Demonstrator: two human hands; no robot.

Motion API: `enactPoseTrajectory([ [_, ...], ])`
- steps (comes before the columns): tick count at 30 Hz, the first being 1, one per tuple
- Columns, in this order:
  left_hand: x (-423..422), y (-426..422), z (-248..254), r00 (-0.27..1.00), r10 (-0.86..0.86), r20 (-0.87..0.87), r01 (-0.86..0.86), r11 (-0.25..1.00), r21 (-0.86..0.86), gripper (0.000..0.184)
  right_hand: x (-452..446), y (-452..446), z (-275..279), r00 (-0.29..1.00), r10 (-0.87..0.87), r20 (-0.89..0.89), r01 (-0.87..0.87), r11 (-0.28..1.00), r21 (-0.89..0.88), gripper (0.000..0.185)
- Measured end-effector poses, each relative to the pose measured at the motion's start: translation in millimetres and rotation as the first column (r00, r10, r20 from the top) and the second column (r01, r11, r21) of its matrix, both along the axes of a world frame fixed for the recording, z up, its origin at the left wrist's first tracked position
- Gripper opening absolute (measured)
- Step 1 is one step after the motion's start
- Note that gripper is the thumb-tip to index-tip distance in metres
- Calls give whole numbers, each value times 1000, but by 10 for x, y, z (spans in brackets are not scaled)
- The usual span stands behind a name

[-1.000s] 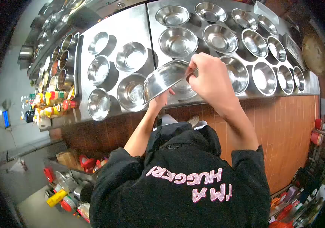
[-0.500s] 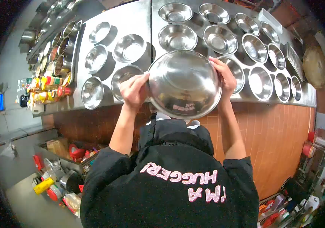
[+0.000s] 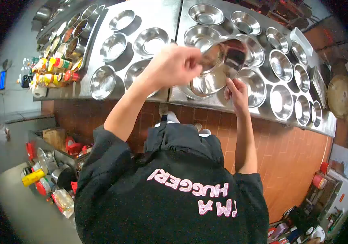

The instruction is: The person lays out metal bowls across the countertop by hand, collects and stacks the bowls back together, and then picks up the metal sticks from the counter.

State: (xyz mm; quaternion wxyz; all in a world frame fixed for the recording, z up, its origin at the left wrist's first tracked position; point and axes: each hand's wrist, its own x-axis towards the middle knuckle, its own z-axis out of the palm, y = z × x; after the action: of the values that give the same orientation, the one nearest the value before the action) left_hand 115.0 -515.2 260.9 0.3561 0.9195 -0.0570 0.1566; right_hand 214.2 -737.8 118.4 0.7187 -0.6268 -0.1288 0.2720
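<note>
A shiny stainless steel bowl (image 3: 218,83) is held up over the metal counter, tilted and partly smeared by motion. My left hand (image 3: 172,67) is closed at the bowl's left edge, its fingers curled and blurred. Lower down on the right, my right hand (image 3: 238,92) pinches the rim between thumb and fingers. Behind and below the raised bowl, other steel bowls stand on the counter, partly covered by it and by my hands. A bowl (image 3: 252,87) stands just right of my right hand, and another bowl (image 3: 135,73) shows partly behind my left forearm.
Rows of steel bowls (image 3: 281,65) spread across the steel counter (image 3: 88,61). Seasoning bottles and jars (image 3: 56,71) crowd its left end, beside filled containers (image 3: 76,46). A large round pan (image 3: 342,97) stands at the far right. Brown tiled floor (image 3: 279,162) lies below the counter.
The bowl has turned from facing me broadly to a steep tilt. My left hand has moved up and right across it, while my right hand has slid lower. The view has shifted slightly.
</note>
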Motion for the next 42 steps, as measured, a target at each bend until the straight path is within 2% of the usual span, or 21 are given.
enactPoseTrajectory([
  [2, 193, 180, -40, 965, 95, -245, -141, 974, -175, 25, -10, 15, 98, 970, 74, -233, -103, 988, -115, 17],
  [3, 272, 259, -108, 928, 117, -354, -219, 940, -260, 25, -4, 18, 73, 969, 77, -235, -107, 988, -115, 17],
  [4, 321, 284, -114, 927, 118, -355, -220, 940, -260, 25, 24, 29, 30, 919, 38, -394, -91, 989, -117, 17],
  [5, 378, 292, -109, 879, 174, -444, -315, 911, -266, 25, 56, 40, -1, 842, -4, -540, -74, 990, -121, 17],
  [6, 410, 282, -103, 818, 225, -529, -409, 874, -261, 27, 62, 73, -5, 805, 69, -589, -156, 983, -98, 18],
  [7, 424, 271, -119, 818, 231, -527, -413, 873, -258, 27, 70, 69, -19, 805, 75, -588, -160, 983, -94, 18],
  [9, 486, 262, -150, 842, 303, -447, -392, 912, -121, 32, 120, 55, -73, 556, 387, -736, -379, 906, 190, 23],
  [11, 556, 284, -177, 773, 355, -526, -431, 902, -25, 36, 153, 97, -147, 535, 414, -736, -394, 893, 216, 24],
  [13, 548, 331, -191, 753, 400, -522, -482, 876, -25, 36, 204, 167, -155, 630, 351, -692, -405, 909, 92, 25],
  [14, 564, 448, -344, 730, 415, -543, -504, 864, -17, 37, 256, 176, -237, 620, 390, -681, -352, 914, 202, 23],
  [15, 543, 598, -497, 784, 365, -502, -453, 890, -61, 33, 265, 257, -115, 728, 219, -650, -296, 955, -10, 20],
  [17, 457, 789, -711, 778, 326, -537, -500, 839, -215, 32, 310, 429, -75, 867, 91, -490, -190, 970, -155, 16],
  [18, 381, 900, -875, 777, 382, -500, -559, 783, -271, 36, 397, 509, -152, 867, 75, -492, -181, 968, -172, 15],
  [19, 292, 1020, -1017, 771, 439, -462, -609, 721, -331, 41, 434, 644, -50, 892, 19, -451, -162, 946, -280, 16],
  [21, -1, 1184, -1136, 762, 412, -499, -645, 544, -537, 40, 624, 945, -141, 924, -5, -381, -114, 951, -288, 16],
  [23, -266, 1263, -1311, 694, 495, -522, -720, 469, -512, 34, 814, 1345, -109, 943, 1, -332, -113, 941, -318, 16],
  [25, -487, 1300, -1451, 655, 488, -577, -753, 359, -551, 33, 1071, 1790, -277, 941, 56, -334, -145, 957, -249, 16],
  [32, -1029, 1465, -1681, 643, 514, -568, -754, 291, -590, 31, 1489, 3575, -697, 972, -114, -204, 30, 927, -373, 21],
  [35, -1179, 1574, -1725, 627, 564, -537, -769, 340, -541, 29, 1649, 3969, -932, 987, -45, -155, -27, 898, -439, 22],
  [39, -1217, 1733, -1707, 562, 483, -671, -823, 247, -512, 28, 1789, 4243, -1245, 996, -11, -88, -35, 865, -500, 24],
  [42, -1094, 1834, -1743, 632, 527, -568, -771, 362, -524, 28, 1806, 4235, -1279, 974, -28, -226, -77, 895, -439, 20],
])
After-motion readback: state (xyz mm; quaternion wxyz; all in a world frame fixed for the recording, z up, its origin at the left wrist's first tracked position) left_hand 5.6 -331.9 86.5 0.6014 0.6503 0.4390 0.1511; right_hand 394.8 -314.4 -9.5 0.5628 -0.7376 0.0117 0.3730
